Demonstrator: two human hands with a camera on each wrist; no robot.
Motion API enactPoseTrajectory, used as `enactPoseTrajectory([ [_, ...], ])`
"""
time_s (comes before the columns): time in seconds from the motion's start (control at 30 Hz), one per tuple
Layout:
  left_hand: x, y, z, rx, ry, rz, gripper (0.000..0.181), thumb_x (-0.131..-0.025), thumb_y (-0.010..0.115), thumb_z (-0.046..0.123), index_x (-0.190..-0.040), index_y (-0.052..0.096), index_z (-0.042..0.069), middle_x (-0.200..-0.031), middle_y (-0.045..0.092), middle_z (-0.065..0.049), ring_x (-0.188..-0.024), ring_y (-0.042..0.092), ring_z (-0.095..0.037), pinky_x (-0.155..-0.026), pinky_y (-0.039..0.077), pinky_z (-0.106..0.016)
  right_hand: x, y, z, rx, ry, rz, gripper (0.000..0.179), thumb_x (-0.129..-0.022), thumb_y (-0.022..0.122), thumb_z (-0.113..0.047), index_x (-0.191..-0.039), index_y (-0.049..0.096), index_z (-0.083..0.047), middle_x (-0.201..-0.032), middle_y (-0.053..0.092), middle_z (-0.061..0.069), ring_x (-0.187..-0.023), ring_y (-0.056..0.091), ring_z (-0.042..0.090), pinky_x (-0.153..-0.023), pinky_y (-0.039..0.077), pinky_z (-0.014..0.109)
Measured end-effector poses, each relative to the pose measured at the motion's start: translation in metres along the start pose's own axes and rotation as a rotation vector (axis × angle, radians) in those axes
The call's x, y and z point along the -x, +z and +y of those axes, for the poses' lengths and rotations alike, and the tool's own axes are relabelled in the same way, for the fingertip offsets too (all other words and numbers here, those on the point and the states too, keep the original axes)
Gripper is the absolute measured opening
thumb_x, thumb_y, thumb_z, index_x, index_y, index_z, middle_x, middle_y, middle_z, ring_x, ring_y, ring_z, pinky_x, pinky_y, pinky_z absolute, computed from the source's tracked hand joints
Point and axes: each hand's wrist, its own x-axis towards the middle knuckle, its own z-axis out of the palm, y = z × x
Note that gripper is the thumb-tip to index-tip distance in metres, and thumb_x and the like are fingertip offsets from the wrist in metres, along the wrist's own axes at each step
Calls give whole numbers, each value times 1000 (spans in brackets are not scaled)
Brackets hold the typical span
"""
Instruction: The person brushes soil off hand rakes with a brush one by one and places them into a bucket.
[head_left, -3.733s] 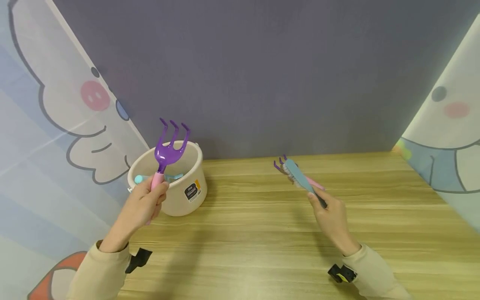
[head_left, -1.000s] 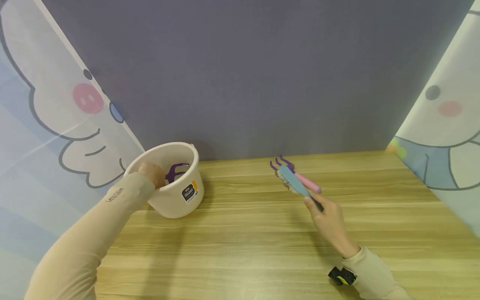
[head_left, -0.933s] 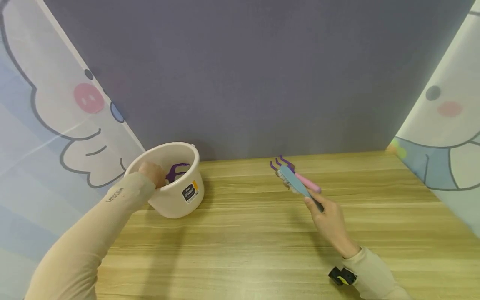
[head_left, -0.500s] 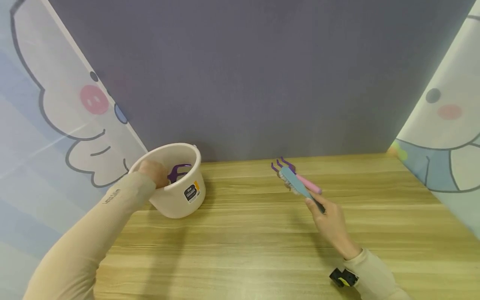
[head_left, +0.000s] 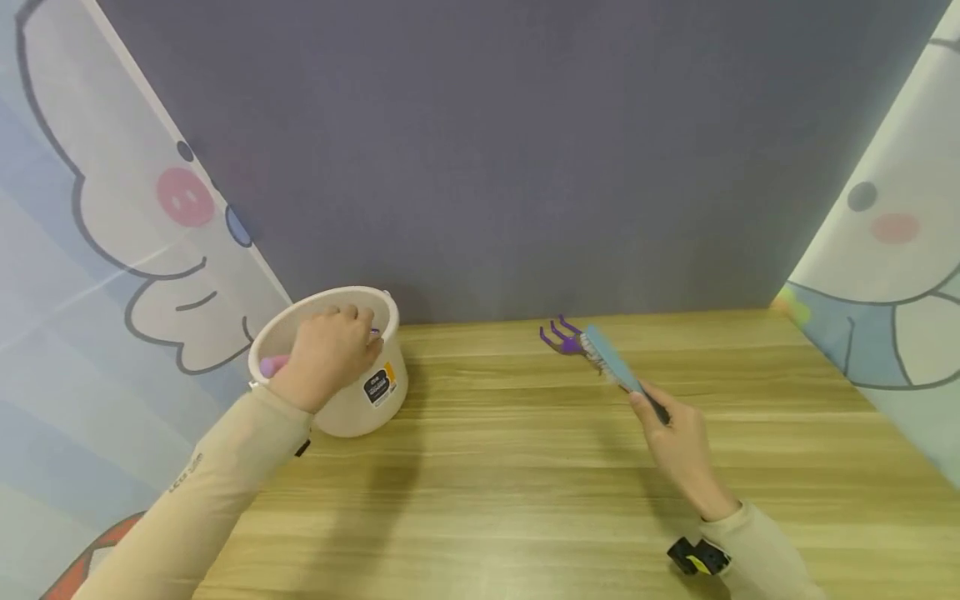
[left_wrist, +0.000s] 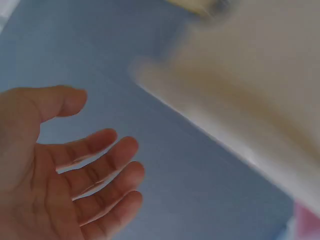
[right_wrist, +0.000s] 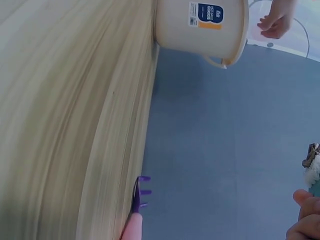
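My left hand (head_left: pixel 330 350) is over the mouth of a cream-white bucket (head_left: pixel 341 418), its fingers spread and nothing in its grasp; the left wrist view shows the same bare palm and loosely bent fingers (left_wrist: pixel 107 167). Inside the bucket, a pinkish handle end (head_left: pixel 273 365) shows beside the hand; the rest is mostly hidden. My right hand (head_left: pixel 678 446) grips the dark handle of a blue brush (head_left: pixel 617 360) with white bristles, held above the table. Behind the brush lies a purple three-pronged hand rake (head_left: pixel 570 343), whose pink handle (right_wrist: pixel 132 227) appears in the right wrist view.
A wood-grain tabletop (head_left: pixel 487 483) spreads beneath both hands. Dark grey panel (head_left: pixel 525 167) closes the back, and printed cartoon panels stand at left and right. The bucket is near the back left corner.
The left hand earlier held a purple rake, lowered it into the bucket, then let go and rose to the rim. The right hand and brush shifted slightly right, covering the table rake's handle.
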Motion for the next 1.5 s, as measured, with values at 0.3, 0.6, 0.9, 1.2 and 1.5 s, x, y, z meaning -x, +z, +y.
enactPoseTrajectory([
  [0.3, 7, 31, 91, 252, 157, 224, 16, -75, 68, 21, -84, 63, 9, -74, 63, -1, -61, 58, -17, -47, 45, -27, -7, -21, 13, 19, 66, 57, 34, -92, 54, -14, -112, 57, 13, -65, 58, 11, -46, 37, 2, -43, 36, 15],
  [0.6, -47, 83, 168, 860, -56, -352, 32, -84, 58, 21, -113, 60, 6, -102, 65, -5, -75, 61, -12, -63, 50, -25, -14, -42, 26, 28, 75, 134, 30, -91, 54, -13, -110, 60, 11, -59, 46, -17, -42, 35, 2, -39, 31, 19],
  [0.9, -111, 114, 240, 1059, -280, -655, 54, -82, 61, 42, -119, 56, 3, -115, 60, -10, -101, 58, -25, -82, 49, -38, -14, -54, 39, 41, 95, 168, 31, -90, 56, -12, -111, 60, 10, -58, 46, -22, -42, 35, 3, -39, 29, 19],
  [1.2, -128, 106, 292, 1063, -558, -729, 65, -74, 65, 54, -123, 56, 12, -118, 60, -7, -103, 58, -26, -83, 49, -40, -11, -56, 49, 67, 100, 164, 31, -91, 55, -12, -112, 59, 10, -68, 46, -32, -50, 42, -1, -44, 34, 16],
  [1.5, -135, 114, 315, 922, -696, -613, 83, -66, 68, 50, -131, 45, 3, -114, 61, -15, -90, 63, -27, -75, 53, -38, -11, -60, 52, 94, 111, 173, 31, -91, 55, -13, -111, 59, 11, -60, 46, -21, -45, 39, 2, -41, 33, 18],
])
